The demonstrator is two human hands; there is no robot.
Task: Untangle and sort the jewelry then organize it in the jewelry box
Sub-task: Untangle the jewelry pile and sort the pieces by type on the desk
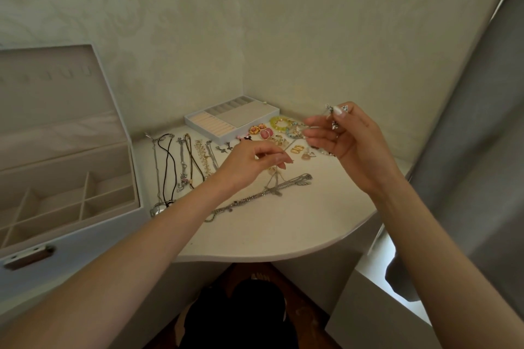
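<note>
landmark: a pale grey ring tray with cream rolls (243,116), at the back of the white rounded table (297,229).
right hand (351,144): raised to the right of the tray; thumb and forefinger pinch a small silver charm piece (334,124), and the other fingers are loosely spread.
left hand (255,161): hovers in front of the tray, above the table; its fingers are curled with the tips close together, and whether they hold a fine chain cannot be told.
jewelry box: the open white jewelry box with divided compartments (71,178) stands well left of the tray, lid upright.
necklaces: a row of cords and chains (170,164) lies side by side, left of and in front of the tray.
long silver chain (269,193): lies slantwise in front of the tray, beneath the left hand.
earrings: pink and gold earrings (261,131) lie just beside the tray's right front corner.
bracelet: a yellow bead bracelet (279,123) lies just right of the tray.
</note>
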